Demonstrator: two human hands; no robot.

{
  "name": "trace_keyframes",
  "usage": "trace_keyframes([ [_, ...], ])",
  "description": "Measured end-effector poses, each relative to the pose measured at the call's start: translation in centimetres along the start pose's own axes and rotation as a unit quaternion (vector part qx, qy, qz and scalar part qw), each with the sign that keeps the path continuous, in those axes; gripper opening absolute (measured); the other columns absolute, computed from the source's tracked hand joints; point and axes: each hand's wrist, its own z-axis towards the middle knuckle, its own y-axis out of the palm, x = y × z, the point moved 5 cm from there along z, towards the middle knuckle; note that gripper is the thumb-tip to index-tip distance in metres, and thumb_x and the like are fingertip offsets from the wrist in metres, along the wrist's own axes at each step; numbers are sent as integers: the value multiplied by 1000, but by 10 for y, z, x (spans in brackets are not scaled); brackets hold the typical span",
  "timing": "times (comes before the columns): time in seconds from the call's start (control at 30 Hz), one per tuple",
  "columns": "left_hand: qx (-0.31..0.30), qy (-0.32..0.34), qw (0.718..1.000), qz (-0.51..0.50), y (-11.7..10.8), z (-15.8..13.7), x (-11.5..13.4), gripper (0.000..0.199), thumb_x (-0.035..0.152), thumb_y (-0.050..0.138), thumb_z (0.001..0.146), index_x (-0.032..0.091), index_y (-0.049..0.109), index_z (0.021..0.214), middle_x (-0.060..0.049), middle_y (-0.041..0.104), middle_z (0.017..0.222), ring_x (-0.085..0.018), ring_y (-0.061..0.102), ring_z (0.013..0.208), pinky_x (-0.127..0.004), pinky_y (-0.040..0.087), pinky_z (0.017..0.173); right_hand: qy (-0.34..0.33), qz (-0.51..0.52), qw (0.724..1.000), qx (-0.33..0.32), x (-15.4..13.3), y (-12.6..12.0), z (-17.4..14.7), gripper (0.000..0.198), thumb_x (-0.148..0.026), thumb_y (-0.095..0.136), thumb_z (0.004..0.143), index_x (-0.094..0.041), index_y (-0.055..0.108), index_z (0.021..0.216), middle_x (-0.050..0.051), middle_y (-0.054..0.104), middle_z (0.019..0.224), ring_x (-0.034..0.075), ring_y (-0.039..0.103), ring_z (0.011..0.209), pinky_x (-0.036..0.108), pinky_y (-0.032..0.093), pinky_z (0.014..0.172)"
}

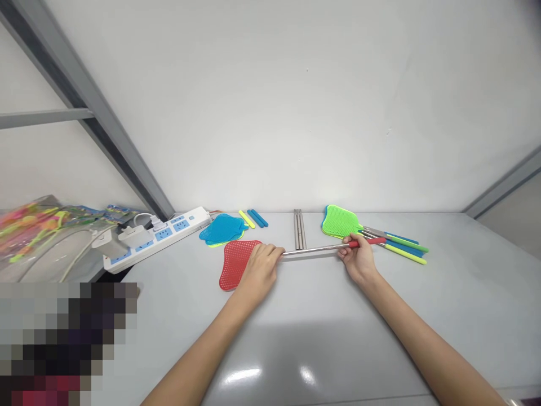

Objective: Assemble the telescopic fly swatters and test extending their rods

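Note:
A fly swatter with a red perforated head (237,264), a metal rod (315,250) and a red grip (374,241) lies sideways across both hands. My left hand (262,265) is closed where the head meets the rod, hiding that joint. Around the red grip's inner end, my right hand (357,258) is closed, palm partly up. Just behind the rod lie several bare metal rods (299,228). Beyond my left hand are blue swatter heads (224,228), stacked with a yellow one. Beyond my right hand, several swatters with handles (341,221) lie in a pile, a green one on top.
Two blue grips (257,218) and a yellow grip (247,219) lie near the wall. A white power strip (158,239) with plugged-in chargers and cables runs along the left. Behind it sits a clear bag of colourful items (40,228). Metal frame posts (114,135) flank the table.

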Motion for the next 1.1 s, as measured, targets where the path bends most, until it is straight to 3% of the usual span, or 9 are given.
trace_keyframes([
  [0.5,0,-3,1000,10,2,0,-3,30,5,31,80,21,50,96,-4,52,83,-18,43,79,-32,34,71,8,-12,1000,-4,1,0,0,14,-24,52,65,-17,45,54,-6,43,46,5,33,34,21,29,34],
  [1.1,8,-3,1000,8,2,0,-2,26,10,30,83,20,51,95,-3,52,83,-17,44,79,-32,33,72,4,-18,1000,-7,1,0,1,16,-24,51,66,-17,46,53,-6,42,44,5,32,33,20,29,35],
])
